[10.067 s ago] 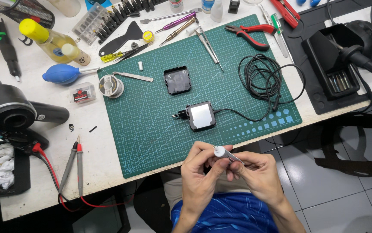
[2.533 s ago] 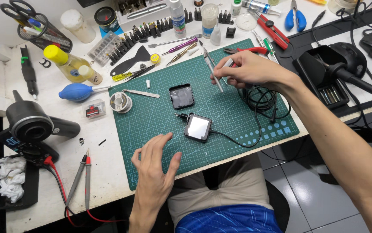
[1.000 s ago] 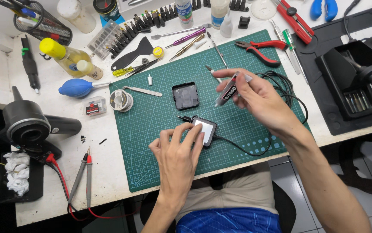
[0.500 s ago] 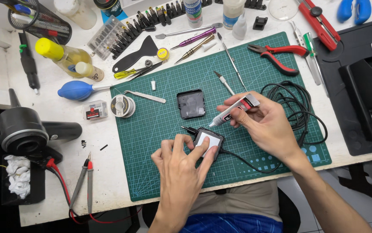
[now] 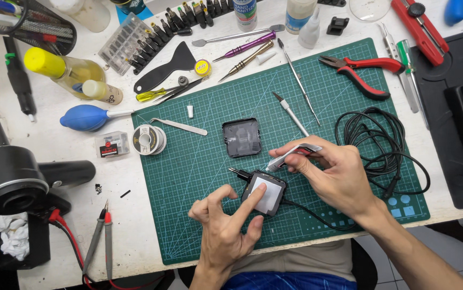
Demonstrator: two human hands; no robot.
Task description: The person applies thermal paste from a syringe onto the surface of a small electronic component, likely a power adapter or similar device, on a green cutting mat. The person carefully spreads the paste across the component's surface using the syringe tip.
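Head view: a small black square charger with a pale face (image 5: 265,194) is pressed down on the green cutting mat (image 5: 199,177) by one finger of the left hand (image 5: 226,225). A thin silver tool with a red part (image 5: 293,154) is pinched tight in the right hand (image 5: 334,177), its tip at the charger's top edge.

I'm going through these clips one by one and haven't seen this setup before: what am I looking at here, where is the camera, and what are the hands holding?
One camera, worn on a person's head, looks down at a white workbench with a green cutting mat. The left hand presses a finger on a small black square device with a pale face and a black cable. The right hand holds a slim tool with its tip at the device's upper edge. Nearby lie a black square cover, red-handled pliers, a solder spool and a blue air blower.
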